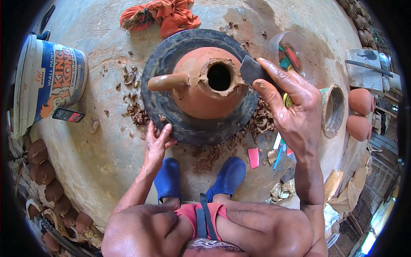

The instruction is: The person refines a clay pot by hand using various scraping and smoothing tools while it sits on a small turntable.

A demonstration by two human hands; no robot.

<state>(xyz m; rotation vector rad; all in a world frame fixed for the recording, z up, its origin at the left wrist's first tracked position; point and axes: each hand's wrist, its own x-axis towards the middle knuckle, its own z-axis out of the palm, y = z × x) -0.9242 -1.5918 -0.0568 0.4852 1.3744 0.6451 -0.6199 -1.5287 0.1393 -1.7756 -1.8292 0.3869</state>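
A reddish-brown clay pot (203,105) stands on a dark round turntable (160,64). It has a ragged-edged dark mouth and a rounded clay handle (168,82) sticking out to the left. My right hand (297,103) pinches a dark flat scraper (253,72) between thumb and fingers. The scraper's edge meets the rough clay at the right of the mouth. At the turntable's near left rim, my left hand (156,143) touches the edge with its fingers apart and holds nothing.
Clay shavings (262,118) ring the turntable. A clear tub (299,47) of tools and a hollow cylinder (332,111) stand right. A paint bucket (64,81) with a phone (68,115) against it is left. An orange cloth (165,17) lies beyond; clay pots line both sides.
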